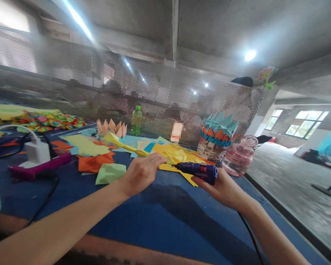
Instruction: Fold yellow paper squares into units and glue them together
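Observation:
My right hand [223,187] is wrapped round a purple glue gun [194,169], whose nozzle points left and whose black cord trails below the wrist. My left hand [143,171] has its fingers pinched together at the nozzle tip, closed on a folded yellow paper strip [127,147] that stretches away to the left behind the knuckles. The fingertips partly hide the spot where nozzle and paper come close, so contact cannot be told. Under and behind both hands lie yellow paper sheets [173,152]. A light green paper square [110,173] lies beside my left wrist.
A purple power strip [40,167] with a white plug and cords sits left. Orange folded-paper points [111,129], a green bottle [136,121], a jar topped with folded paper [213,147] and a pink bottle [238,156] stand before a perforated screen [154,92]. Colourful paper pieces [49,119] are heaped far left.

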Demonstrator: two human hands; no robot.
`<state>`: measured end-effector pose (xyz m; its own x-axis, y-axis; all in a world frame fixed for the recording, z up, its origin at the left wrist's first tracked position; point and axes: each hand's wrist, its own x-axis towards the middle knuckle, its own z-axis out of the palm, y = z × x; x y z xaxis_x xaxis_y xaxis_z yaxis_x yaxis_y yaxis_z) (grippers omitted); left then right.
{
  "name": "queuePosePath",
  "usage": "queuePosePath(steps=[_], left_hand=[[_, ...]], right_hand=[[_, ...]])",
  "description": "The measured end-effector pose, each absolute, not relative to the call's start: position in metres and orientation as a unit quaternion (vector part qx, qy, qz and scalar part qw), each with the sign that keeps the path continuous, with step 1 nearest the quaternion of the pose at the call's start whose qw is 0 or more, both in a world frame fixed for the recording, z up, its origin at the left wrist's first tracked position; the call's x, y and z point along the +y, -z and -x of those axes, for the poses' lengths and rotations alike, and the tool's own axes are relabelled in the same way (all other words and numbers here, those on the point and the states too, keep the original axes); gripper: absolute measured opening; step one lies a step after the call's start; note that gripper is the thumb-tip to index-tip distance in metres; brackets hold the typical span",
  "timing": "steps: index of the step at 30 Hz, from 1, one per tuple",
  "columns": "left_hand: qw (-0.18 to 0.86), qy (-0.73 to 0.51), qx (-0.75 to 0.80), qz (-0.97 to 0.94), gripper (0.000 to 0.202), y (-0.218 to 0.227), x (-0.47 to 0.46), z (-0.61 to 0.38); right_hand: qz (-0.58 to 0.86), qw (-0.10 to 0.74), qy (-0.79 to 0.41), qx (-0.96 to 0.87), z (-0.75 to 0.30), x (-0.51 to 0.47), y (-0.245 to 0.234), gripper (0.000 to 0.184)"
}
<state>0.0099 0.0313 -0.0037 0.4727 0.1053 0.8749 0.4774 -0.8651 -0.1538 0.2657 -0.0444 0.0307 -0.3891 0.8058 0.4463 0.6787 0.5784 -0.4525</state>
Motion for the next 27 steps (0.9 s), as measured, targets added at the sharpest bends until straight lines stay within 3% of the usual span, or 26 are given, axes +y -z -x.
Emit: queuePosePath(steps=[21, 27], left_hand=[[0.195, 0.499, -0.183, 0.824, 0.033, 0.0017, 0.0349, -0.0051], [0.171, 0.514, -0.200, 0.817, 0.028, -0.0023, 0.0368, -0.0032]], right_hand=[[0.453, 0.321, -0.097, -0.826, -0.2666, -0.0454, -0.0346, 0.026], [0.488, 0.261, -0.071, -0.830, -0.2718, -0.0431, -0.0329, 0.025]])
